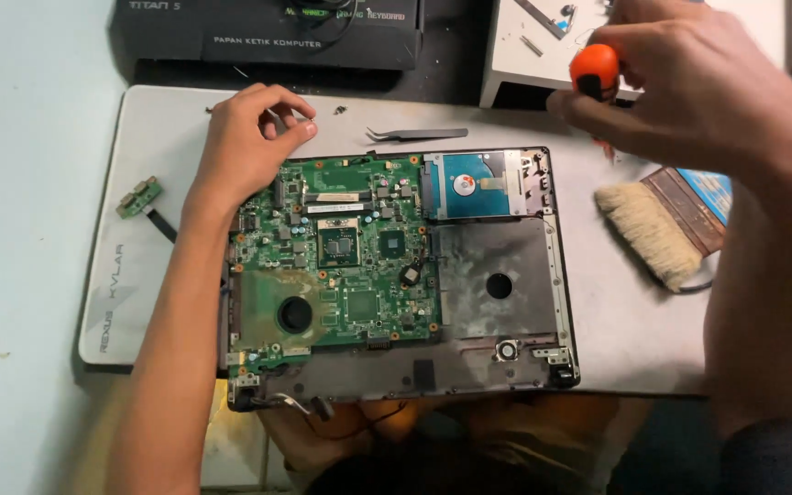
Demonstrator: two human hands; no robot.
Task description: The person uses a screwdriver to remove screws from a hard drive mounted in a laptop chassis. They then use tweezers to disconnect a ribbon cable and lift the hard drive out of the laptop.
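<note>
Two hands: left [251, 133] pinches a screw [309, 116], right [689, 87] grips one screwdriver [595, 71].

**Bench items around the work area**

A grey mat [130, 137] covers the table. On its left edge lies a small green circuit board [138, 196] with a black cable. Metal tweezers [416, 134] rest near the top centre. A wide paintbrush [654, 227] (pale bristles, brown handle) lies at right. A black cardboard box [268, 32] sits behind, beside a white tray [543, 55].
</note>
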